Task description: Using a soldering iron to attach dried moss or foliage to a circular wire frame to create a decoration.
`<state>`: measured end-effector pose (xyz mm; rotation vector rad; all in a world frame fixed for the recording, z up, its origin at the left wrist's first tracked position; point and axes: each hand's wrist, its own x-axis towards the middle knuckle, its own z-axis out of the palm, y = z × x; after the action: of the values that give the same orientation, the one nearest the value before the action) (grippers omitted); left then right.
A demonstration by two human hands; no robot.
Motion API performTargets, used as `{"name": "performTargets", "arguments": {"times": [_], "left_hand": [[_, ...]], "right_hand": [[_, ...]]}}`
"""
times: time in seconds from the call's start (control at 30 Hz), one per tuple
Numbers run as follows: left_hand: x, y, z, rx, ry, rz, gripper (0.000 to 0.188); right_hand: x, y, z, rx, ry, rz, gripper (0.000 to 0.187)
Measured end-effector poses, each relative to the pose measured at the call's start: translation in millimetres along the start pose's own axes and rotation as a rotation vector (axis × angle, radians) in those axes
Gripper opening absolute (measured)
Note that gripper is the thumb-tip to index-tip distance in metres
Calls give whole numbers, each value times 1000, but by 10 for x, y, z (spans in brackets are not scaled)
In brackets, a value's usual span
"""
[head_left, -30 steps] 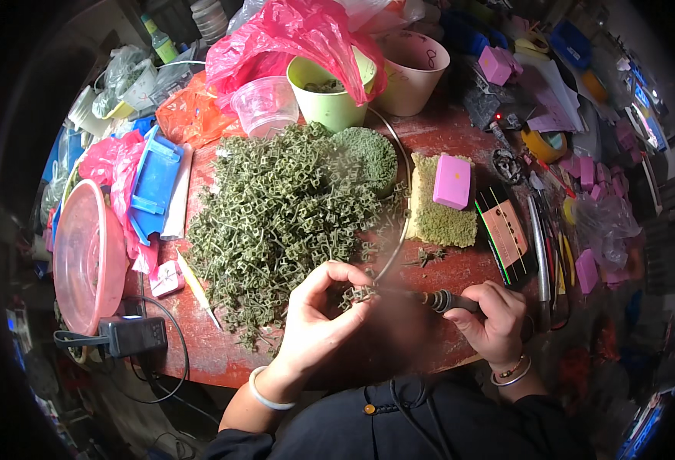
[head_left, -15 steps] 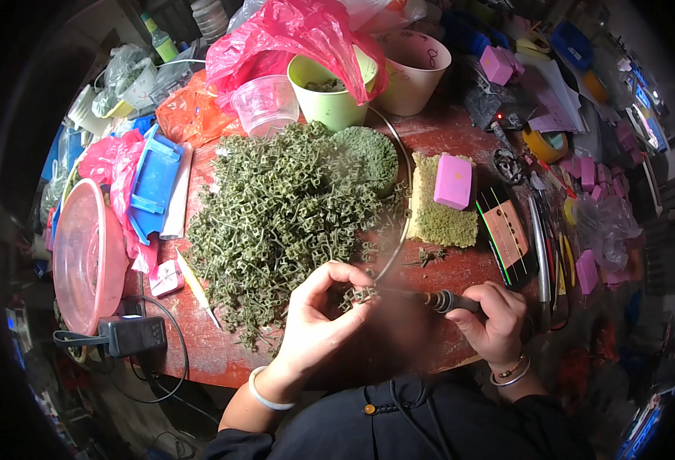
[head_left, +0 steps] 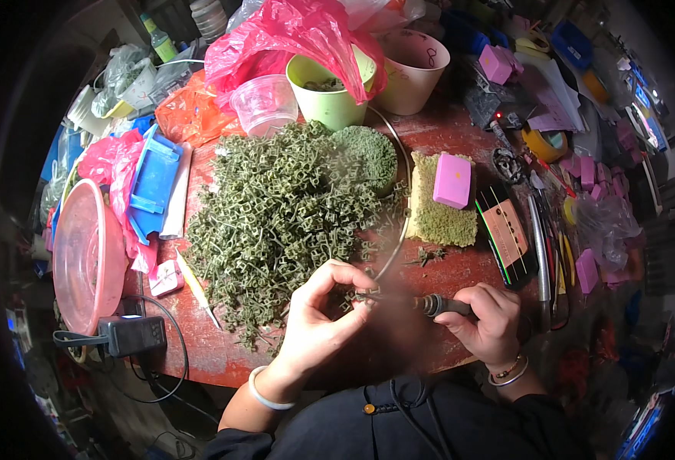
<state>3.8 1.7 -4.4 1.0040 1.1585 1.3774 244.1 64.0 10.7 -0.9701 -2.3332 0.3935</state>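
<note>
My left hand (head_left: 318,307) pinches a small greenish piece (head_left: 360,296) between thumb and index finger, at the near edge of the pile. The pile (head_left: 276,207) is a large heap of similar small green-grey pieces with square ring shapes and thin stems. In my right hand (head_left: 491,318), a handheld tool (head_left: 432,305) with a dark grip and ringed grey collar points left toward the piece. Its thin tip is blurred by a hazy patch, so I cannot tell whether it touches the piece.
Beyond the pile stand a light green bucket (head_left: 328,106) and a pale bucket (head_left: 416,84). A round green pad (head_left: 364,159), a yellow-green sponge block (head_left: 448,222) and a pink block (head_left: 452,181) lie to the right. A pink basin (head_left: 85,253) and black power box (head_left: 134,335) are left.
My right hand and the tool have shifted slightly left and down. The left hand has stayed in place, its pinched piece turned a little.
</note>
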Motion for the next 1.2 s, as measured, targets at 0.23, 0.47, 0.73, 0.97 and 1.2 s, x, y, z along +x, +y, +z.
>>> {"name": "performTargets", "arguments": {"times": [0.23, 0.47, 0.73, 0.97, 1.2], "left_hand": [[4, 3, -4, 39, -11, 8, 19], [-3, -9, -8, 27, -7, -10, 19], [1, 4, -4, 46, -6, -7, 18], [-5, 5, 2, 15, 10, -29, 18], [-4, 40, 17, 36, 14, -41, 19]], "right_hand": [[8, -4, 17, 0, -3, -10, 39], [10, -3, 26, 0, -10, -8, 39], [-4, -1, 16, -11, -3, -3, 39], [-9, 6, 16, -6, -8, -10, 39], [-29, 21, 16, -14, -5, -2, 39]]}}
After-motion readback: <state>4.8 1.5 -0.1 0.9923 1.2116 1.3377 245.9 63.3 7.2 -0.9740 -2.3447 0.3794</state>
